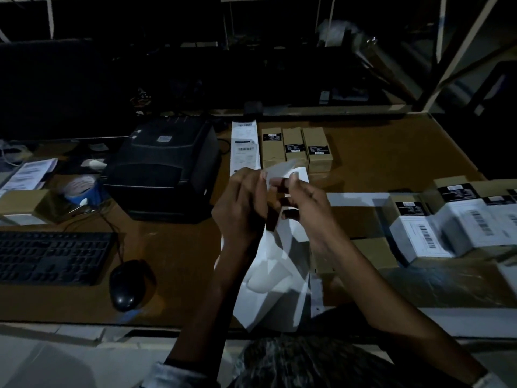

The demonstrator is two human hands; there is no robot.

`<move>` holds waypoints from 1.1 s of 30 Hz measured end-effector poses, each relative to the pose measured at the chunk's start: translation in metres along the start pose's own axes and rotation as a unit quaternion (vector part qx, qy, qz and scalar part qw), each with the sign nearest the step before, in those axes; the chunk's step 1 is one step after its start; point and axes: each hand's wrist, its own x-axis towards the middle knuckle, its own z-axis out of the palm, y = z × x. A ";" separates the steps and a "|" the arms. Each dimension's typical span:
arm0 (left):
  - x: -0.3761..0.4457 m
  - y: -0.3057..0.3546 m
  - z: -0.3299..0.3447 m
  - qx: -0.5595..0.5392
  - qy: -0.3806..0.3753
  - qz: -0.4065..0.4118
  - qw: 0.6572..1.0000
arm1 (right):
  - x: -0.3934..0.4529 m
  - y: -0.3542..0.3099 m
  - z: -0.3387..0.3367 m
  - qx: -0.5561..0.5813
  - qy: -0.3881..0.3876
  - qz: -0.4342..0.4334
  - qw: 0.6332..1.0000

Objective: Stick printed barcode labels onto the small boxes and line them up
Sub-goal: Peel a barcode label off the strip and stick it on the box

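Bare forearms — pale rolled-up sleeve cuff [167, 373] at the left elbow.

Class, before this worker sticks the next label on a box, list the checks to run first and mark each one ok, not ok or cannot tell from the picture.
1. Label peeled from backing strip: cannot tell; both hands pinch paper at the top.
2. Left hand and right hand have a firm pinch: ok.
3. Unlabelled boxes within reach: ok, three brown boxes stand in a row behind the hands.
4. Printed side readable: cannot tell, the frame is dark.
5. Finished boxes kept apart on the right: ok.
6. Spare label strip available beside the printer: ok.
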 end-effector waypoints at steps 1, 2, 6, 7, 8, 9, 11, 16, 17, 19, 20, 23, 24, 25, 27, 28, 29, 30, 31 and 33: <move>-0.003 0.002 0.000 -0.005 -0.007 0.011 1.000 | -0.003 -0.004 0.000 0.023 -0.006 0.009 1.000; -0.006 0.004 -0.001 -0.010 -0.016 0.023 1.000 | -0.005 -0.006 -0.001 0.039 -0.007 0.013 0.999; -0.019 0.010 -0.005 -0.041 -0.111 0.101 0.988 | -0.014 -0.008 0.000 0.077 0.018 0.032 0.996; -0.022 0.010 -0.004 -0.043 -0.133 0.111 0.984 | -0.017 -0.008 0.000 0.087 0.023 0.035 0.995; -0.026 0.009 -0.003 -0.054 -0.148 0.108 0.982 | -0.019 -0.006 -0.001 0.100 0.028 0.037 0.994; -0.029 0.010 -0.003 -0.073 -0.156 0.095 0.980 | -0.022 -0.005 -0.001 0.114 0.040 0.040 0.992; -0.035 0.012 -0.003 -0.115 -0.153 0.077 0.979 | -0.027 -0.001 -0.005 0.118 0.083 0.041 0.989; -0.044 0.017 -0.001 -0.166 -0.184 0.084 0.965 | -0.044 0.009 -0.021 0.112 0.149 0.050 0.981; -0.045 0.019 0.000 -0.178 -0.192 0.077 0.962 | -0.047 0.011 -0.026 0.108 0.155 0.051 0.981; -0.044 0.029 -0.004 -0.205 -0.194 0.037 0.959 | -0.051 0.016 -0.037 0.083 0.167 0.052 0.981; -0.040 0.035 -0.006 -0.211 -0.196 0.004 0.958 | -0.052 0.019 -0.044 0.070 0.172 0.052 0.981; -0.021 0.049 -0.006 -0.194 -0.207 -0.110 0.953 | -0.060 0.025 -0.063 0.037 0.155 0.053 0.986; -0.013 0.052 -0.003 -0.186 -0.206 -0.135 0.951 | -0.063 0.027 -0.071 0.029 0.145 0.054 0.987; -0.007 0.055 0.000 -0.183 -0.207 -0.156 0.948 | -0.067 0.030 -0.078 0.025 0.137 0.057 0.989; 0.003 0.059 0.005 -0.196 -0.245 -0.214 0.925 | -0.075 0.033 -0.092 0.025 0.127 0.058 0.990; 0.007 0.063 0.008 -0.211 -0.281 -0.254 0.901 | -0.079 0.036 -0.100 0.027 0.123 0.058 0.990; 0.008 0.066 0.010 -0.234 -0.315 -0.291 0.873 | -0.084 0.038 -0.107 0.027 0.120 0.058 0.991; 0.008 0.067 0.014 -0.261 -0.341 -0.304 0.851 | -0.089 0.041 -0.115 0.026 0.119 0.058 0.991; 0.005 0.069 0.017 -0.280 -0.355 -0.297 0.841 | -0.094 0.042 -0.122 0.023 0.116 0.054 0.991; 0.000 0.077 0.021 -0.313 -0.364 -0.295 0.826 | -0.104 0.045 -0.135 0.021 0.115 0.050 0.992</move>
